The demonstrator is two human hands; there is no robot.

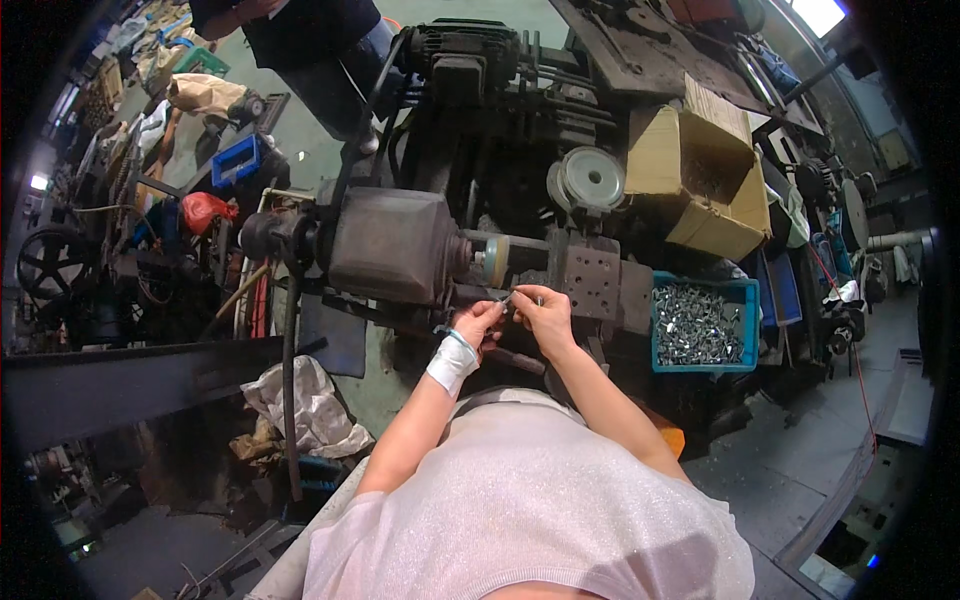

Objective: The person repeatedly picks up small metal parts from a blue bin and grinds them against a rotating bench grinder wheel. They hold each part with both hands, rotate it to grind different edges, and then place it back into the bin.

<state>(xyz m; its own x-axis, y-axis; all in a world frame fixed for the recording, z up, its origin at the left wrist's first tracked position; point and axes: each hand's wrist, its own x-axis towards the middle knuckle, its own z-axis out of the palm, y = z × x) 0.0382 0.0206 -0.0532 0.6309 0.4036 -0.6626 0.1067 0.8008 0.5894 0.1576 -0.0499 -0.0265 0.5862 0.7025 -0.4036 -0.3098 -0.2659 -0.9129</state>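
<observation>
My left hand (480, 322), with a white wrap at the wrist, is closed in a pinch on a small metal part (507, 302). Opposite it, my right hand (544, 318) has its thumb and finger pinched at the same small part; what else lies in its fingers is too small to tell. Both hands meet just in front of a pale, ring-edged wheel (496, 262) on the spindle of a dark machine (390, 245). A drilled metal block (592, 282) stands just beyond my right hand.
At the right sits a teal bin (755, 325) full of small metal parts, with an open cardboard box (655, 150) behind it. A round metal disc (592, 178) and a motor (460, 65) are farther back. Another person (310, 50) stands at the far left.
</observation>
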